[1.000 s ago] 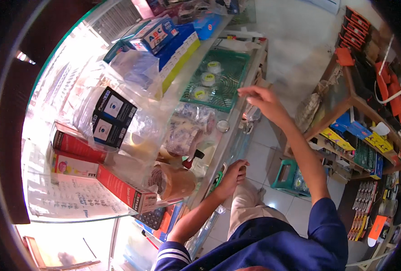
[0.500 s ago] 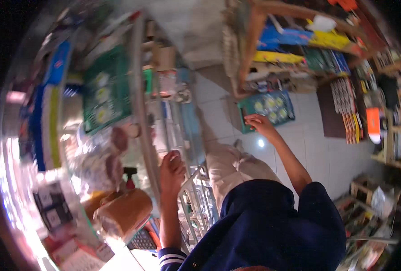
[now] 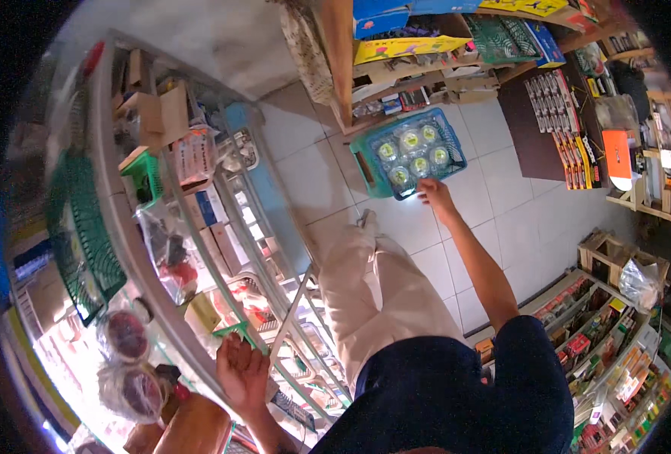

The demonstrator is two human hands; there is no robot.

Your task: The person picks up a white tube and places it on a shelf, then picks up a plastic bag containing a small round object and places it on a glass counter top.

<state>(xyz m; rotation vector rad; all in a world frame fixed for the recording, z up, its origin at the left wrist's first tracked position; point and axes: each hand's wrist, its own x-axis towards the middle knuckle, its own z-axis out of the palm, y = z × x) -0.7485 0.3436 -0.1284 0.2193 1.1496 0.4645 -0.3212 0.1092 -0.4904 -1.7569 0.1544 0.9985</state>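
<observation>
My right hand [image 3: 435, 198] reaches forward with its fingers loosely bent and apart. It holds nothing and overlaps the near edge of a blue plastic basket [image 3: 460, 151]; whether it touches the rim I cannot tell. Several clear round containers [image 3: 410, 140] with green-and-white labels fill the basket, and a green basket end [image 3: 372, 165] shows at its left. My left hand [image 3: 242, 371] is beside the glass display case [image 3: 161, 318], its fingers curled inward. I see nothing in it. Just above it lies a green plastic edge [image 3: 233, 331].
At left, the counter holds a green mesh basket [image 3: 86, 227], wrapped rolls [image 3: 127, 337] and a brown package [image 3: 195, 424]. A wooden shelf [image 3: 339, 68] with boxes stands ahead. Stocked racks [image 3: 615, 325] and a wooden crate [image 3: 615, 257] are at right, on a tiled floor [image 3: 426, 242].
The view has swung left and sharpened. My right hand now appears at the blue basket's near edge instead of its left side. My left hand sits lower along the display case.
</observation>
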